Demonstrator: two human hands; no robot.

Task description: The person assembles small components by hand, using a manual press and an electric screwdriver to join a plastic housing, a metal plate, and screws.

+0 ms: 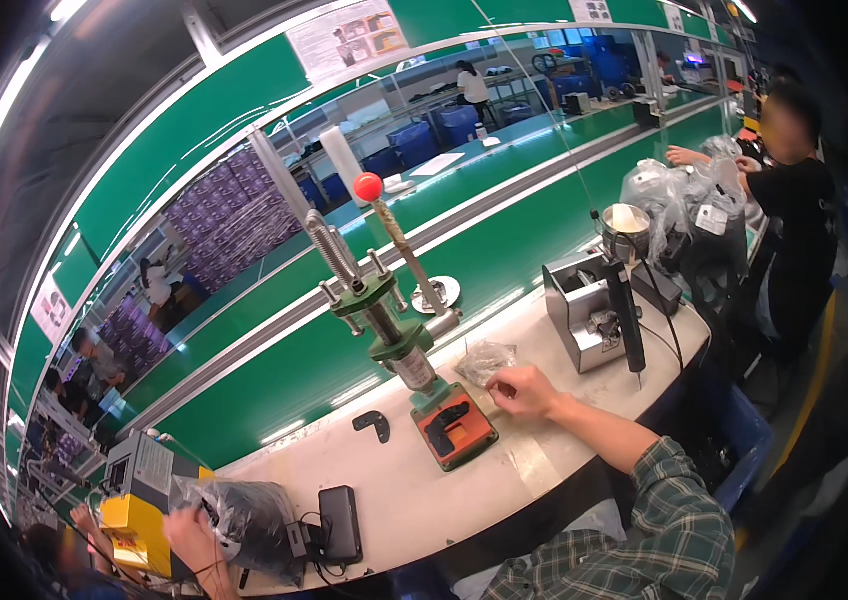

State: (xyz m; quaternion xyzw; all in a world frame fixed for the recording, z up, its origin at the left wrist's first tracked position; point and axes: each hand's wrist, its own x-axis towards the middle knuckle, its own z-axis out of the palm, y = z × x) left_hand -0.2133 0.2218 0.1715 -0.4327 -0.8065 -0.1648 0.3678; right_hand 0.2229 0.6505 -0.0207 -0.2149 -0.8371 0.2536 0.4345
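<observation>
My right hand (pixel 524 392) is closed in a pinch just right of the press, beside a clear plastic bag (pixel 487 361) of small parts. What its fingertips hold is too small to make out. The green hand press (pixel 404 355) has a lever with a red ball knob (pixel 367 187). On its red base plate (pixel 474 436) lies a black curved part (pixel 441 428). A similar black L-shaped part (pixel 372 425) is on the table left of the press. At the lower left, my left hand (pixel 194 540) has curled fingers at a plastic bag (pixel 256 515) of dark parts; what they hold is hidden.
A black box-shaped device (pixel 341 524) with cables stands by the bag, and a yellow-grey machine (pixel 144 500) is left of it. To the right are a metal box (pixel 581 325) and a hanging black screwdriver (pixel 625 320). Behind runs a green conveyor (pixel 534 240); a co-worker (pixel 794 200) stands right.
</observation>
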